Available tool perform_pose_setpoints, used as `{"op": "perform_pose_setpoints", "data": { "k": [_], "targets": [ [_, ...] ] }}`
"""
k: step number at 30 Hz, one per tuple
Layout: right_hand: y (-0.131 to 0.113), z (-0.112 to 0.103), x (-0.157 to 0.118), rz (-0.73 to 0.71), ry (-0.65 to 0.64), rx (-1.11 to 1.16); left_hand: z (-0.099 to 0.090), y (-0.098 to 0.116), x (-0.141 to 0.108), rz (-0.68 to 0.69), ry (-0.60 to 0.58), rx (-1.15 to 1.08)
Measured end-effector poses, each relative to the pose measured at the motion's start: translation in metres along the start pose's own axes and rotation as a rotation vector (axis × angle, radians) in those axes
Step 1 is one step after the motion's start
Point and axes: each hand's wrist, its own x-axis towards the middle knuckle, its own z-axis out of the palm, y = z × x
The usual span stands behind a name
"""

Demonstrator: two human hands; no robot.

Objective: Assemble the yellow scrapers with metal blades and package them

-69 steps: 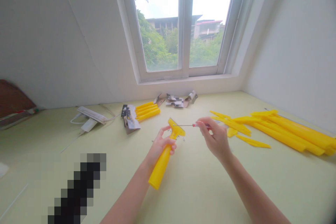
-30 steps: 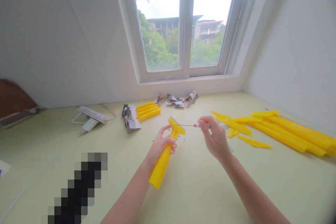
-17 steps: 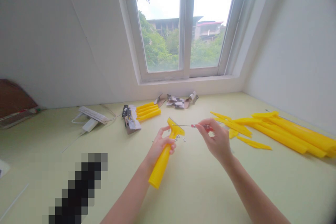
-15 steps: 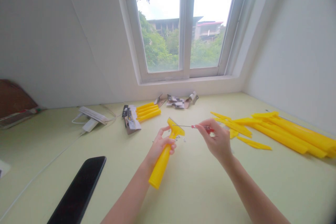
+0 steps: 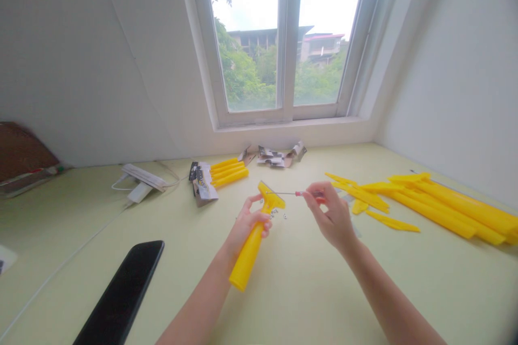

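My left hand point(image 5: 246, 225) is wrapped round the neck of a yellow handle point(image 5: 247, 259), whose flared head tilts up and away from me. A red-handled screwdriver point(image 5: 300, 193) is pinched in my right hand point(image 5: 332, 216). Its thin metal shaft points left, and the tip meets the flared head near its upper edge. Several small metal screws or nuts point(image 5: 274, 212) lie on the table just behind and beside the head; they are too small to tell apart.
On the pale green table point(image 5: 299, 291) are a black phone point(image 5: 121, 291), a white power strip point(image 5: 143, 177), yellow handles point(image 5: 230, 174) with card packaging point(image 5: 205, 187), crumpled packaging point(image 5: 273, 157) and yellow parts point(image 5: 445, 205) at the right.
The fingers of my right hand have shifted slightly on the screwdriver's handle. My left hand and the yellow handle have stayed in place.
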Motion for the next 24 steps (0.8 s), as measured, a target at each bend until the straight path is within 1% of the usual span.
{"op": "perform_pose_setpoints", "data": {
  "k": [5,8,12,15,19,22,24],
  "targets": [
    [-0.0013,-0.0015,0.0011,-0.001,0.056,-0.088,0.0013,0.0005,-0.0001,0.001,0.0,0.012],
    [0.0005,-0.0013,0.0014,-0.001,0.02,-0.108,0.0006,0.0004,0.0001,-0.004,-0.01,0.017],
    [0.0018,-0.0009,0.0006,-0.001,-0.06,-0.026,-0.0012,-0.0009,0.0006,-0.011,-0.019,0.029],
    [0.0004,-0.0008,0.0006,-0.037,-0.081,0.007,-0.0017,-0.0016,0.0011,-0.008,-0.023,0.032],
    [-0.0018,-0.0001,0.0018,-0.081,-0.008,-0.008,-0.0007,-0.001,0.0014,-0.005,-0.022,0.03],
    [-0.0021,0.0006,0.0022,-0.04,0.061,-0.03,-0.0004,-0.0007,0.0012,-0.008,-0.02,0.023],
    [-0.002,0.0008,0.0023,-0.003,0.078,-0.035,-0.0008,-0.0011,0.0011,-0.009,-0.019,0.024]
  ]
}}
